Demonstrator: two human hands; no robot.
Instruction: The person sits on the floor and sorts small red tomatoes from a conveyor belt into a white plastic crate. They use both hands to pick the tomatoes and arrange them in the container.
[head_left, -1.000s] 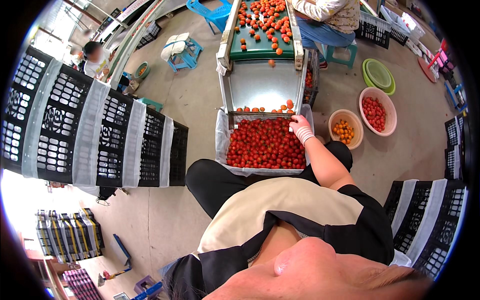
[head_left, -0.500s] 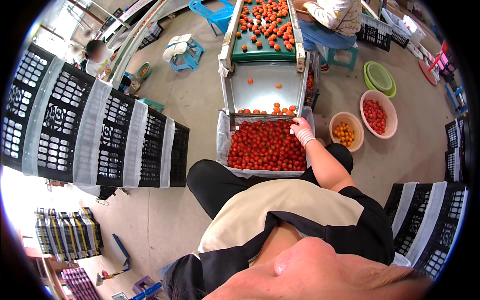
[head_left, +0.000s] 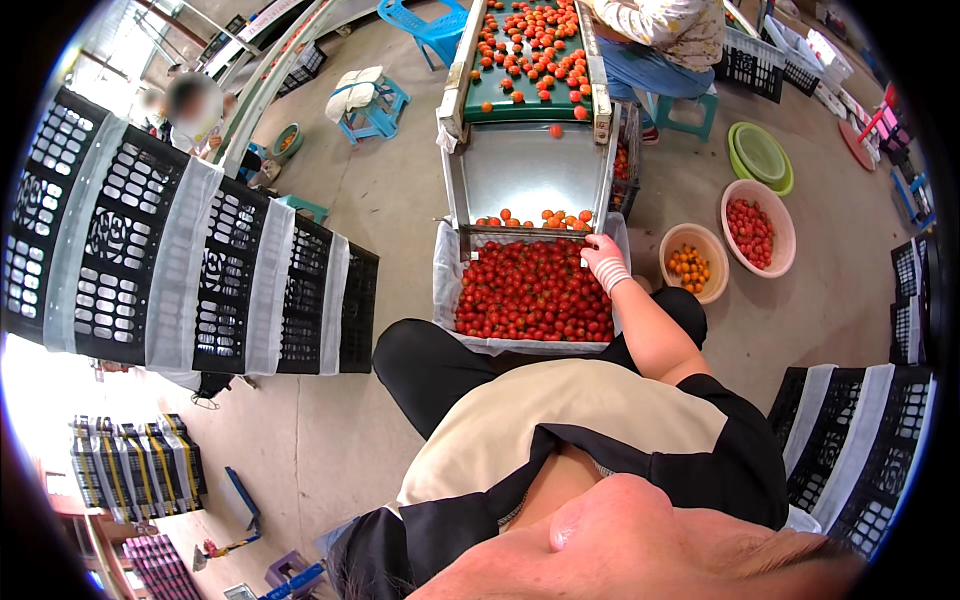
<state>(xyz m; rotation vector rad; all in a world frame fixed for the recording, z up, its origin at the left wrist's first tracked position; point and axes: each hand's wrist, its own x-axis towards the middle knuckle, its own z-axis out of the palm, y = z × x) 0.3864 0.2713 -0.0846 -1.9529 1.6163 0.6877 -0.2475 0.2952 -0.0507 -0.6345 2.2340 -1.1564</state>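
Cannot tell the unseen left hand's fingers. Best to hold the gate bar (head_left: 520, 231) steady before the chute tomatoes (head_left: 553, 219), at the far side of the lined crate (head_left: 443, 282) of red tomatoes (head_left: 530, 290), with fingers of the right hand (head_left: 606, 263) gripping the bar's end. Farther right: peach basin (head_left: 716, 268) of orange tomatoes (head_left: 688, 264), pink basin (head_left: 784, 226) of red ones.
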